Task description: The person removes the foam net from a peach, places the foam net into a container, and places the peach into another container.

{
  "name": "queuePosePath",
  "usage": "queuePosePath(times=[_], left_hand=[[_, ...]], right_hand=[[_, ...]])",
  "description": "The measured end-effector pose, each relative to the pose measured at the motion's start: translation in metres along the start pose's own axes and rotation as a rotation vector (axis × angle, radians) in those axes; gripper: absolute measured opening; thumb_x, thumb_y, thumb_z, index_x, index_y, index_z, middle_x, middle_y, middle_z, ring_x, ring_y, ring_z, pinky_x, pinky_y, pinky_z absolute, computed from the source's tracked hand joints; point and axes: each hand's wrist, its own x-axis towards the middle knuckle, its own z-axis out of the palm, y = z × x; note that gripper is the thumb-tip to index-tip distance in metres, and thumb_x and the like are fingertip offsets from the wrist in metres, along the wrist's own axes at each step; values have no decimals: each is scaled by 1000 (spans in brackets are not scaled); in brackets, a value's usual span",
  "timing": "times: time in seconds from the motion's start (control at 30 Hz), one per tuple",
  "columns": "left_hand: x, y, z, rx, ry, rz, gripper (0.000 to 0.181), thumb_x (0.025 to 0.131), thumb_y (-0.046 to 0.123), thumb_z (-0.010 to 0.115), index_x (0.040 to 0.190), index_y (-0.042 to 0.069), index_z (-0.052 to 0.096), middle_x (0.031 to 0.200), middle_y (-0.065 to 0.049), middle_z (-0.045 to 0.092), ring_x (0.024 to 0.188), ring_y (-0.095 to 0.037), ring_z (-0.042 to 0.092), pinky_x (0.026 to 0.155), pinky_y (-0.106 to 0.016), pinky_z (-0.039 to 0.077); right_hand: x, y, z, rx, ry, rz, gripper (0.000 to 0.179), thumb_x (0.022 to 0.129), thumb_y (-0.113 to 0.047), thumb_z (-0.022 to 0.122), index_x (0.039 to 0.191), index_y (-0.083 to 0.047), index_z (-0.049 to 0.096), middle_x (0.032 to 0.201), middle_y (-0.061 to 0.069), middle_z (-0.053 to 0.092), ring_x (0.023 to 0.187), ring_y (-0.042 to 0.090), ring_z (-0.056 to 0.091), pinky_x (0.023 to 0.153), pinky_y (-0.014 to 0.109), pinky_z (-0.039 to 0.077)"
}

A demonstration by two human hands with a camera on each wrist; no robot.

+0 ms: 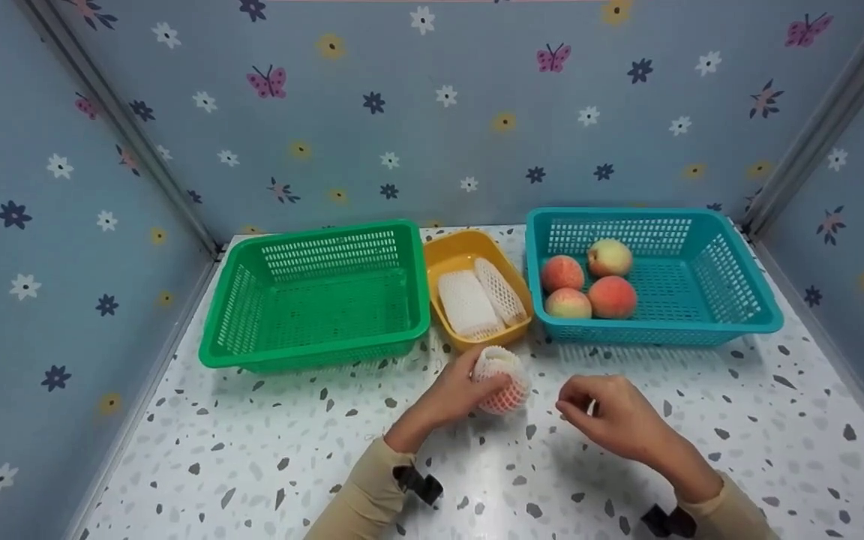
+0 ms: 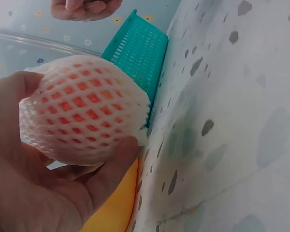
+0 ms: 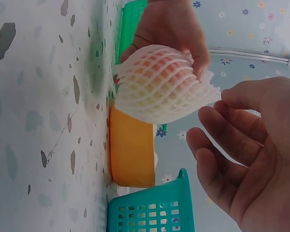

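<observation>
A peach (image 1: 505, 397) in a white foam net sleeve is held up by my left hand (image 1: 451, 396), just in front of the yellow bin. Thumb and fingers grip its sides, and red skin shows through the mesh in the left wrist view (image 2: 82, 108). To the right, my right hand (image 1: 616, 416) hovers with loosely curled fingers and nothing in them. Its fingertips come near the sleeve's frilled end in the right wrist view but look apart from it in the head view. White foam net sleeves (image 1: 469, 301) lie flat in the yellow bin (image 1: 451, 255).
At the left stands a green basket (image 1: 312, 346), with no fruit visible inside. A teal basket (image 1: 657, 327) at the right holds several bare peaches (image 1: 612, 297) toward its left side. Both baskets flank the yellow bin on a speckled white table (image 1: 267, 442); flower-patterned walls enclose it.
</observation>
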Motion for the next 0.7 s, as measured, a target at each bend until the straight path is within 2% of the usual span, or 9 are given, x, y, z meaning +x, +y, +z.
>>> queuePosePath(times=[0.43, 0.7], left_hand=[[5, -7, 4, 121, 28, -4, 43, 97, 38, 58, 133, 15, 52, 110, 0, 61, 101, -14, 58, 87, -38, 48], [6, -9, 7, 131, 39, 3, 41, 98, 36, 57, 131, 12, 53, 112, -1, 61, 103, -14, 58, 89, -37, 47]], right_hand=[[0, 0, -4, -10, -10, 17, 14, 92, -18, 69, 84, -28, 64, 71, -18, 59, 63, 3, 56, 54, 25, 48], [-2, 1, -3, -3, -5, 14, 16, 91, -16, 70, 83, -29, 64, 71, -18, 59, 62, 3, 56, 53, 25, 48]])
